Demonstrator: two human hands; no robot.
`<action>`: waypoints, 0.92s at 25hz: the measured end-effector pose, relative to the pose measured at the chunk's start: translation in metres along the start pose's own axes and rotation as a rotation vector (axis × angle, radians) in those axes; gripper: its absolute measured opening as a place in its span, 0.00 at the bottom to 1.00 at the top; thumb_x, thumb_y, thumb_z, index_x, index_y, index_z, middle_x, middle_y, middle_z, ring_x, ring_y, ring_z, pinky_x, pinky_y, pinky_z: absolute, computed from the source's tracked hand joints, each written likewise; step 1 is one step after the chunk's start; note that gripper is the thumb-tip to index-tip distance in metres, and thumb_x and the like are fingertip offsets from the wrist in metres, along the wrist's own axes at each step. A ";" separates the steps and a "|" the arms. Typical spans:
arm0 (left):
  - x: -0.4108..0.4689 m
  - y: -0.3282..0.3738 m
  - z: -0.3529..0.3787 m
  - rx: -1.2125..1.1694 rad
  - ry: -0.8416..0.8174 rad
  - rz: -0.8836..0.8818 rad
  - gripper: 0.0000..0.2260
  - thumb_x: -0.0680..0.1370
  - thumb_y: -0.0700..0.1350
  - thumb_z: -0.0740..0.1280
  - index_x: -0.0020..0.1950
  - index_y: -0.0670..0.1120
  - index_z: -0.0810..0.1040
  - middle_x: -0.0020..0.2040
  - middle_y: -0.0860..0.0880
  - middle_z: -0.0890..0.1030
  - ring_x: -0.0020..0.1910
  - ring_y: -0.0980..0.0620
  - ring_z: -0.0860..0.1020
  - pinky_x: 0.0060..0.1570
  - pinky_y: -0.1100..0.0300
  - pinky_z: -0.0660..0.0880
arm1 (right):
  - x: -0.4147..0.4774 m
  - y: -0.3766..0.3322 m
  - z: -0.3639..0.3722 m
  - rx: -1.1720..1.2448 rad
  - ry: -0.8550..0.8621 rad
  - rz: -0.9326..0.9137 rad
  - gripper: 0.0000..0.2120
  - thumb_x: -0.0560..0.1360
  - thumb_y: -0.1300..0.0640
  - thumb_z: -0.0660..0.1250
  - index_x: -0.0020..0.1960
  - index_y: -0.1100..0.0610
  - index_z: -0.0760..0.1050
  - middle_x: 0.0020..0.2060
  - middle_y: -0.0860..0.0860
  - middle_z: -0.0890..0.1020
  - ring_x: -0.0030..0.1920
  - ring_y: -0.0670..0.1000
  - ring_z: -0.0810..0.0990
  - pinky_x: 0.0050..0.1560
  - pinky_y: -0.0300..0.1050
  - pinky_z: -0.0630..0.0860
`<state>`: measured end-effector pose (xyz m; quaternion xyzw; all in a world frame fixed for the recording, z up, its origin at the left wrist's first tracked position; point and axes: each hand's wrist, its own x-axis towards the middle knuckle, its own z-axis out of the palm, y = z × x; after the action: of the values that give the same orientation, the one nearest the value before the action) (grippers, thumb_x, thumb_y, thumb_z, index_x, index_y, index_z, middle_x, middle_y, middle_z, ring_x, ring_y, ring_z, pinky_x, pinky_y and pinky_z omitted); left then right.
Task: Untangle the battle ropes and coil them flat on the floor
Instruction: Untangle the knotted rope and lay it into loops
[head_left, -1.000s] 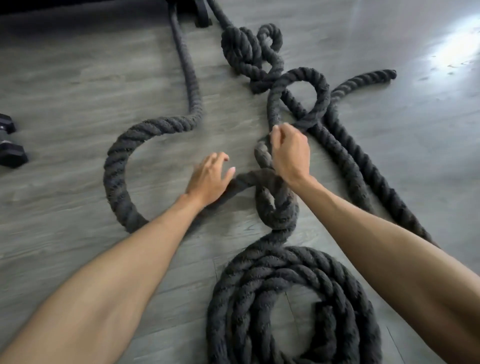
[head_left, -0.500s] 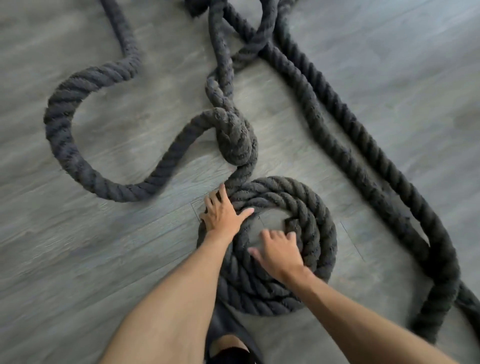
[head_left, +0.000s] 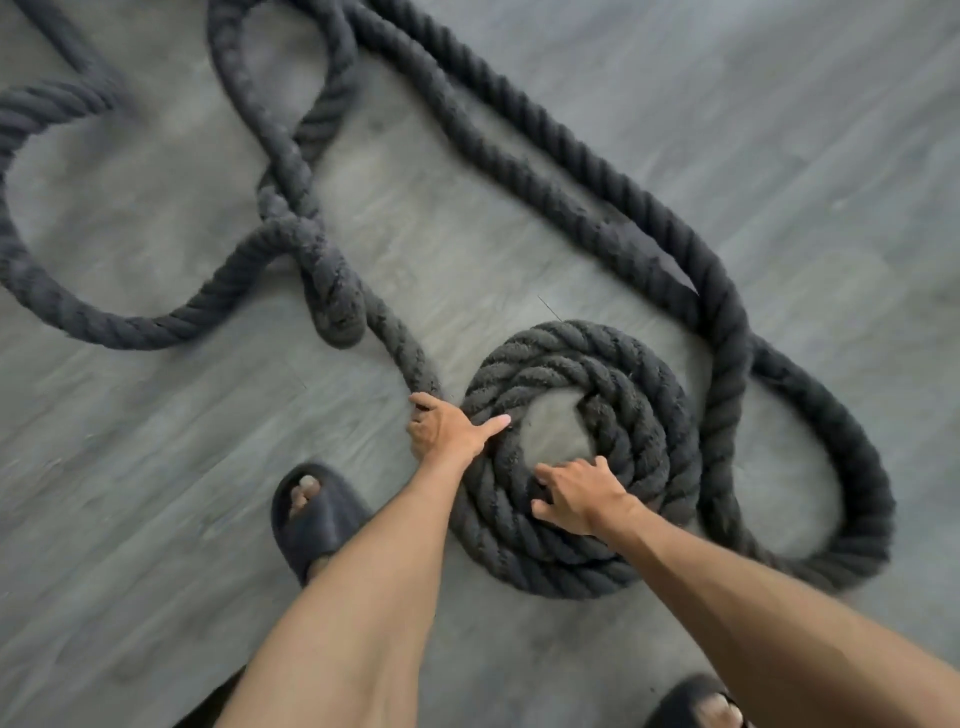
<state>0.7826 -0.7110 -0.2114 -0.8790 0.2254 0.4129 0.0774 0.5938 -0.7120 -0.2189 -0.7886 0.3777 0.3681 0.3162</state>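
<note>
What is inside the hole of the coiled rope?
Bare floor shows inside the coil. The right hand covers the hole's near edge, so that part is hidden.

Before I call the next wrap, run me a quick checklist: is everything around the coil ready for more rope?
1. Coil lies flat on the floor: ok.
2. Right hand rests on the inner turns: ok.
3. Left hand grips the incoming strand at the coil's edge: ok.
4. Incoming strand free of tangles: not ok, a knot sits just up the strand.
5. Left sandal off the rope: ok.
6. Loose loop on the right clear of the coil: cannot tell, the right forearm hides part.
</note>
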 end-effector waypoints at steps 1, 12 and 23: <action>-0.020 0.000 0.024 -0.030 -0.004 -0.015 0.63 0.62 0.72 0.72 0.77 0.34 0.45 0.72 0.36 0.67 0.69 0.39 0.69 0.63 0.50 0.70 | -0.015 0.017 0.015 -0.017 -0.017 0.026 0.20 0.76 0.40 0.59 0.62 0.50 0.70 0.59 0.56 0.81 0.63 0.59 0.77 0.63 0.58 0.64; -0.161 -0.032 0.174 -0.210 -0.627 -0.271 0.27 0.82 0.57 0.56 0.60 0.32 0.70 0.39 0.34 0.81 0.33 0.39 0.81 0.40 0.44 0.82 | -0.131 0.082 0.137 -0.029 0.390 0.473 0.19 0.75 0.59 0.55 0.63 0.61 0.73 0.56 0.60 0.75 0.58 0.62 0.73 0.64 0.61 0.68; -0.090 -0.053 0.070 -0.858 0.262 -0.325 0.31 0.84 0.59 0.48 0.73 0.34 0.65 0.72 0.35 0.69 0.70 0.37 0.69 0.70 0.50 0.62 | -0.026 -0.076 0.085 0.603 0.183 -0.011 0.38 0.76 0.44 0.69 0.78 0.57 0.56 0.63 0.60 0.75 0.65 0.61 0.73 0.65 0.57 0.70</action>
<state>0.7081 -0.6118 -0.1905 -0.9003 -0.0979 0.3368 -0.2579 0.6160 -0.5978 -0.2259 -0.6911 0.4926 0.1651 0.5024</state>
